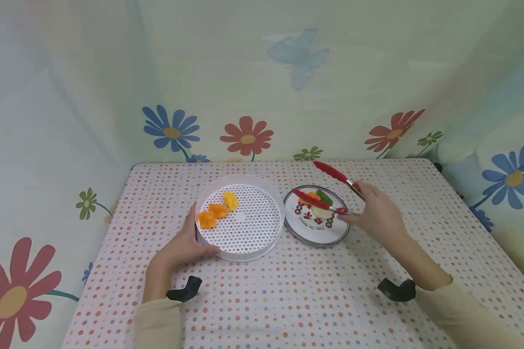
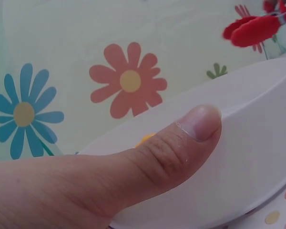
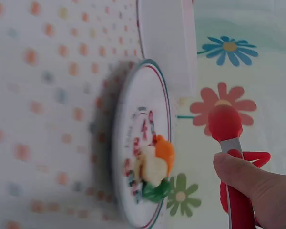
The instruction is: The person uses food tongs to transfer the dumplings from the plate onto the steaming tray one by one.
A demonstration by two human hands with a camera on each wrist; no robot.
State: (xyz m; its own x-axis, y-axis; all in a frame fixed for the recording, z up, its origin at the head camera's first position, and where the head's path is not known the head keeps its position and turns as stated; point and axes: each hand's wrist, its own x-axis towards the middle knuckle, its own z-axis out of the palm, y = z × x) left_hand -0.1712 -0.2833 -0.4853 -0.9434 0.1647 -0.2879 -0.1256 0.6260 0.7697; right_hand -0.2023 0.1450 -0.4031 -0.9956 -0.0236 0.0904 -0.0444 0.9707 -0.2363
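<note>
A dotted table fills the lower view. Both arms reach forward over it in pale sleeves, the left nearly straight ahead, the right slanting inward from the lower right corner.

The white sieve stands flat on the table, left of centre. The left hand holds it by its left side: the thumb lies along the outside of the near wall, its tip close to the rim, while the fingers run up round the left side.

The plate sits just right of the sieve. The right hand is raised at the plate's right, palm inward, gripping the red tongs with the thumb on one arm. Their jaws are spread and point left, one in line with the plate, the other beyond it.

Two orange pieces and a yellow piece lie in the sieve's left half; orange, green and pale pieces lie on the plate.
</note>
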